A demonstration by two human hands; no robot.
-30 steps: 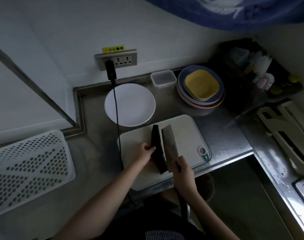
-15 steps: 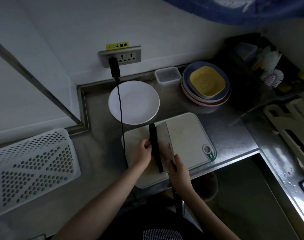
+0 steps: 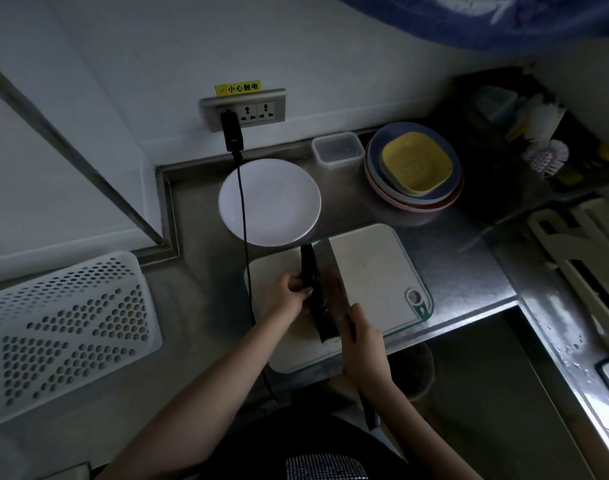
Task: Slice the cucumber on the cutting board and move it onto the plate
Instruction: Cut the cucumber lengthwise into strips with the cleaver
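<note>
Cucumber (image 3: pixel 313 292) on cutting board (image 3: pixel 372 271), black cable (image 3: pixel 243 216) crossing white plate (image 3: pixel 279 188).

Dim steel counter (image 3: pixel 448 258) meets white wall (image 3: pixel 331 46) with socket (image 3: pixel 242 110).

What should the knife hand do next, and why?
Probably press the knife down along the cucumber. The blade lies lengthwise against it on the cutting board, the left hand holds the cucumber, the right hand grips the handle, and the white plate holds no pieces.
</note>
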